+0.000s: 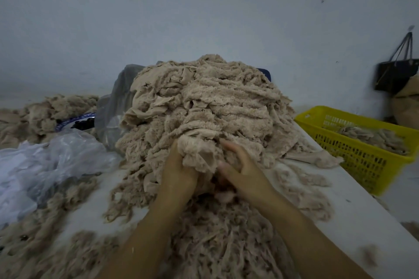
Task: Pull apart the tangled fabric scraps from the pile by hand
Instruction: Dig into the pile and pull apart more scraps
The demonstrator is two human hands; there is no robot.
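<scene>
Clear plastic bag (45, 161) is lying crumpled at the left edge of the white table (340, 210), with loose fibres beside it. Tangled beige fabric scraps are forming a tall pile (204, 102) at the table's centre. The left hand (179, 172) is gripping a clump (199, 154) at the pile's near foot, fingers buried in it. The right hand (240, 170) is touching the same clump just beside it; its fingers are blurred, so its grip cannot be told. A yellow basket (362, 158) is sitting at the right, holding a few scraps.
</scene>
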